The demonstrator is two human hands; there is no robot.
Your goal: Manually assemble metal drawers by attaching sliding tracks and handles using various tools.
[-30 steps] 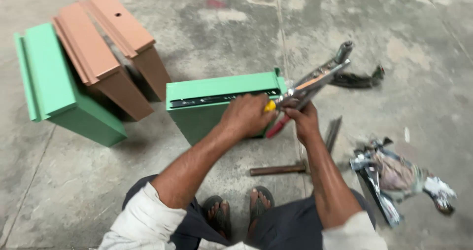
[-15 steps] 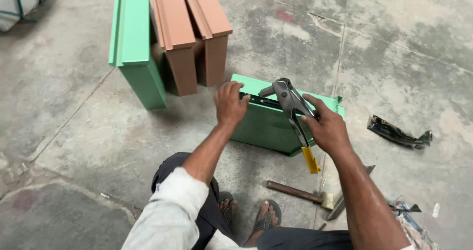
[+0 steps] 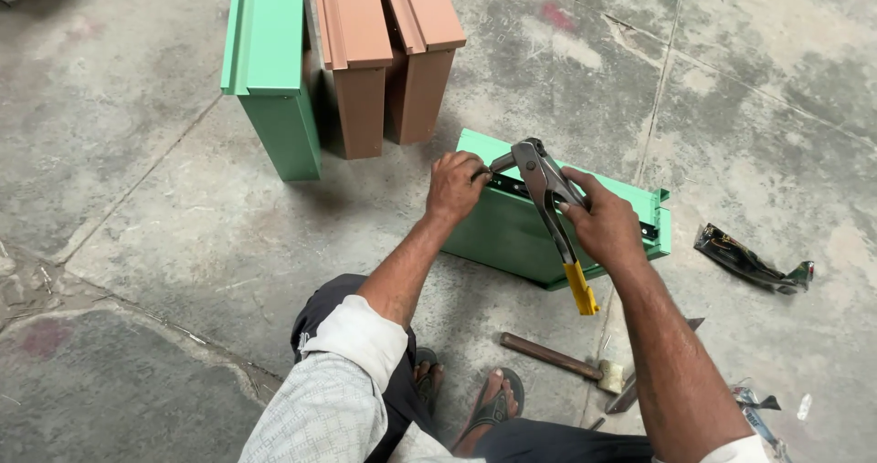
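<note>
Head view: the person squats on a concrete floor, sandalled feet showing at the bottom edge. The right hand is wrapped around the handles of a rivet gun, a grey metal tool with a yellow grip end that points down toward the person. The fingers are closed firmly on the handles. The tool's head sits at the top edge of a green drawer, which lies on the floor in front of the knees with its open side up; a dark metal rail runs along its upper rim. The left hand is at the same rim, just left of the tool's head, fingertips pinched together at the nose of the gun; whether they hold something small there cannot be told.

Behind, near the top of the frame, another green drawer stands on end, with two brown drawers just beside it on the right. A hammer with a wooden handle lies on the floor near the right knee. A crumpled dark wrapper lies well to the right of the drawer.
</note>
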